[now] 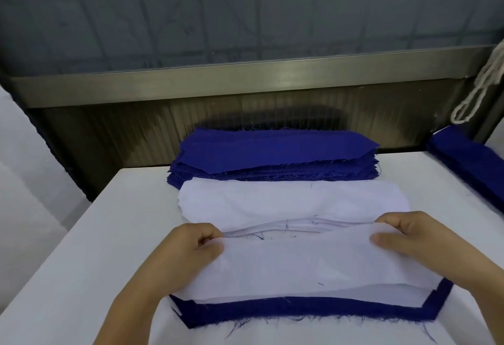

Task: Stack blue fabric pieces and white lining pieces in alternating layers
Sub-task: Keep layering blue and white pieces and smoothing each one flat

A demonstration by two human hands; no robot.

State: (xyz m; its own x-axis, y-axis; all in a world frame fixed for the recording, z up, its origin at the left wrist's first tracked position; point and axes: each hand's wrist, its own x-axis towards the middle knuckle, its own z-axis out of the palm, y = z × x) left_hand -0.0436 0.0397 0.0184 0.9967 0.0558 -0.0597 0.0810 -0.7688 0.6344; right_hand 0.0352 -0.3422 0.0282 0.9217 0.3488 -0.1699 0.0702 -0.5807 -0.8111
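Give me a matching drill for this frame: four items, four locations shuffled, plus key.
Items
1. blue fabric stack
2. white lining stack
3. held white lining piece
4. cord loop

Places
A. pinched by the left hand and the right hand, over a blue fabric piece nearest the camera
B. hanging at far right
C. far end of the white table
D. between the blue stack and the hands

Pairs: 1-C, 2-D, 3-A, 4-B
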